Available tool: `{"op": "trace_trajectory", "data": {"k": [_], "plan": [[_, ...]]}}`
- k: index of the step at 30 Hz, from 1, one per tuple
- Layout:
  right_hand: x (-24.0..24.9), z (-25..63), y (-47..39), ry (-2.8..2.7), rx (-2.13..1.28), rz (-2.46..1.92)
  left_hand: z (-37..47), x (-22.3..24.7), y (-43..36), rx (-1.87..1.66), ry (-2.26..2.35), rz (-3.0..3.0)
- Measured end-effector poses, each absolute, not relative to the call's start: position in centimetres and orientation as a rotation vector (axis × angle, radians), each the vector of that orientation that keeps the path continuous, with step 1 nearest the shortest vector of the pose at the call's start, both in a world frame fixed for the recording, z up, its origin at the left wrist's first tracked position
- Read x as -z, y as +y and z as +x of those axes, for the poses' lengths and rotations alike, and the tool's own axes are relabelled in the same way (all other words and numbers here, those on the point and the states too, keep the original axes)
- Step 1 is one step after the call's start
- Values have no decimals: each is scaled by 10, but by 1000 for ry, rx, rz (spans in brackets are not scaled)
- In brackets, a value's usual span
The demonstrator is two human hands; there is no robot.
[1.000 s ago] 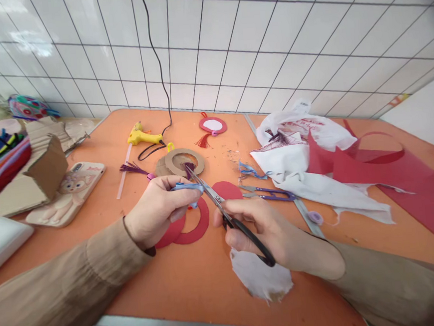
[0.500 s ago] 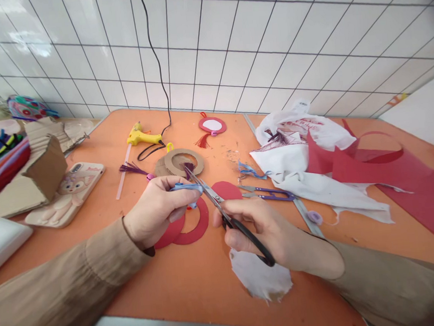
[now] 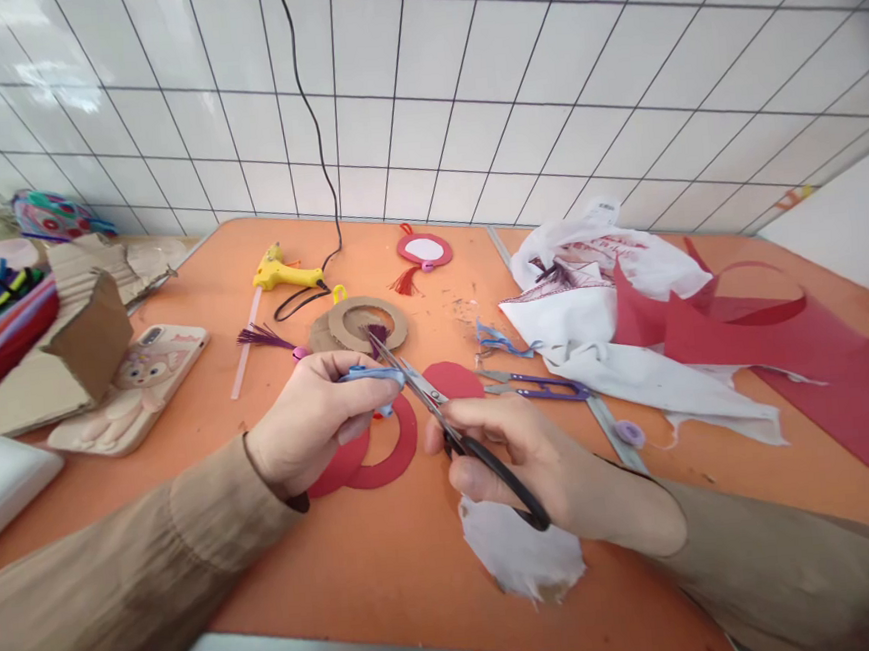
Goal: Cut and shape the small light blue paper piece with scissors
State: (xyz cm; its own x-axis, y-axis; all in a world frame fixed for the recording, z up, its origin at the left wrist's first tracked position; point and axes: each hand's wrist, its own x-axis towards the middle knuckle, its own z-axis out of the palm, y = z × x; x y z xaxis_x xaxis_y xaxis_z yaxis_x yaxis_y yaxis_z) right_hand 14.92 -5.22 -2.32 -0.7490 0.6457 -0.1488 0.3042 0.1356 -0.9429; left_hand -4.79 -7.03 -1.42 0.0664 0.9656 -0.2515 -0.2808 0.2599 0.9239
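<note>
While the left hand [image 3: 313, 415] pinches folded light-blue material [image 3: 374, 374], the right hand [image 3: 535, 458] grips black-handled scissors [image 3: 454, 434], slim silvery blades angled across it.

Head-worn view, forward and down.

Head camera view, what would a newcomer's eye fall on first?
Probably the black-handled metal scissors near the centre, held in the right hand, blades by the light-blue material in the left hand. Then the pistol-shaped yellow glue gun, further back and left on the orange tabletop, and the large red sheet at right.
</note>
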Motion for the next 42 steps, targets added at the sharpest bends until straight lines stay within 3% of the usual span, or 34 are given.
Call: {"op": "trace_trajectory", "data": {"k": [16,28,42], "plan": [[25,150,-56,-2010,-1766,-858,-46,21,-73,-1131,1009,783],[35,151,-54,-2088,-1691,-698,-43,19,-77,-1153,1039,749],[35,152,-56,-2151,-1595,-813,-43,19,-75,-1141,1058,786]]}}
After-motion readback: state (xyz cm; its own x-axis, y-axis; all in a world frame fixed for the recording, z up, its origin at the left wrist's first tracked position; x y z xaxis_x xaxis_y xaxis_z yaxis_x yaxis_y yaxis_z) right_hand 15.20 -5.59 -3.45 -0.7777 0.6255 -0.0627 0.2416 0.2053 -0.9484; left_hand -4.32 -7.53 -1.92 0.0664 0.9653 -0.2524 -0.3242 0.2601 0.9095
